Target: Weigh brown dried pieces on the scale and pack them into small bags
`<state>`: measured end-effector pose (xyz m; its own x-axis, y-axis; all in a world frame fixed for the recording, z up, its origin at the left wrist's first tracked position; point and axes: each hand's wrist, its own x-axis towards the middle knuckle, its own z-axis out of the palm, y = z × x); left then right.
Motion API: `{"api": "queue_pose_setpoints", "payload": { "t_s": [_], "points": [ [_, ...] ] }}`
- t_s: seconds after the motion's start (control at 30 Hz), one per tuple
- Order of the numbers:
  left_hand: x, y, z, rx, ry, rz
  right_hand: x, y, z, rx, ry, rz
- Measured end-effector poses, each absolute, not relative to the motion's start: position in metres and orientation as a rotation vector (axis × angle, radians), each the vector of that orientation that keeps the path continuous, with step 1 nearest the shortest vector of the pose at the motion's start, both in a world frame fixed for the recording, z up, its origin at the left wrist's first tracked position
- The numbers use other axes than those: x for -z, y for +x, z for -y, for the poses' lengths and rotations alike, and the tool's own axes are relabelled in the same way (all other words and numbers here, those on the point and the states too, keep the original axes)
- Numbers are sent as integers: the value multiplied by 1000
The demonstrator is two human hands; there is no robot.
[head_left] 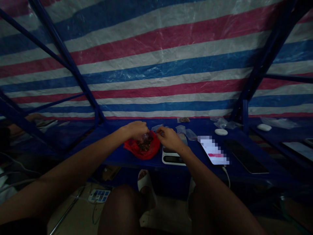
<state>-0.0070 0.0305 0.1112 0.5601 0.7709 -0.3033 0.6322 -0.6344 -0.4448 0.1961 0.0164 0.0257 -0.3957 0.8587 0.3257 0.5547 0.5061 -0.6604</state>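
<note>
A red plastic bag [137, 149] lies open on the blue shelf [117, 156], with several small brown bits [144, 146] heaped in it. My left hand [136, 129] hovers over the bag, fingers curled round a small clear pouch [146, 135]. My right hand [168, 137] is just right of the bag, fingers pinched at the pouch's edge. Under my right hand sits a white digital scale [172, 158].
Small clear pouches [188, 133] lie behind the scale. A lit phone [214, 150] on a cable, a dark phone [246, 160] and a white round case [221, 132] lie to the right. Blue frame posts [73, 71] rise on both sides. A power strip [99, 195] lies on the floor.
</note>
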Motion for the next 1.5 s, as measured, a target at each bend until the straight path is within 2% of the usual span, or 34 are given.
{"api": "queue_pose_setpoints", "payload": {
  "t_s": [0.67,0.8,0.9,1.03,1.1,1.27,1.5],
  "points": [
    [-106,-33,-35,-516,-2719,1434,-21,204,-22,-603,-1100,2069],
    [-103,-42,-38,-367,-2821,1475,-19,207,-22,-647,-1101,2046],
    [-102,-47,-35,-37,-2915,1594,-21,205,-22,-728,-1073,1996],
    [-85,-37,-29,845,-2891,1647,-27,199,-18,-856,-933,1853],
    [-69,-25,-27,1150,-2829,1637,-29,197,-18,-920,-868,1783],
    [-40,6,-20,1588,-2756,1754,-22,202,-27,-947,-739,1739],
    [-39,1,-5,2132,-2647,2179,-15,218,-40,-1124,-759,1572]
  ]
}}
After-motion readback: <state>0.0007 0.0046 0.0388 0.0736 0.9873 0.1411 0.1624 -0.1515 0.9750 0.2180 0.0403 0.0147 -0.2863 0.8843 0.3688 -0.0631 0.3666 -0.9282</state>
